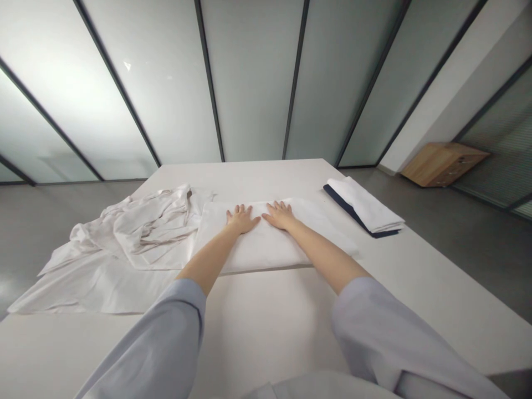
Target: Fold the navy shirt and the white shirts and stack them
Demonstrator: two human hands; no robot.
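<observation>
A white folded cloth (pixel 266 246) lies flat in front of me, its near edge running across the table. My left hand (pixel 241 219) rests on its far half with the fingers spread. Beside it, a short gap away, my right hand (pixel 280 215) presses on the same cloth, palm down and fingers apart. Neither hand grips anything. Left of the cloth is a heap of crumpled white garments (pixel 153 227), close to the cloth's left edge. What kind of garments they are I cannot tell.
On the right of the white table (pixel 266 316) sits a folded white cloth stack (pixel 366 205) on top of a dark navy folded piece (pixel 347 208). A wooden cabinet (pixel 440 163) stands on the floor at the far right. Frosted glass panels (pixel 253 77) line the back.
</observation>
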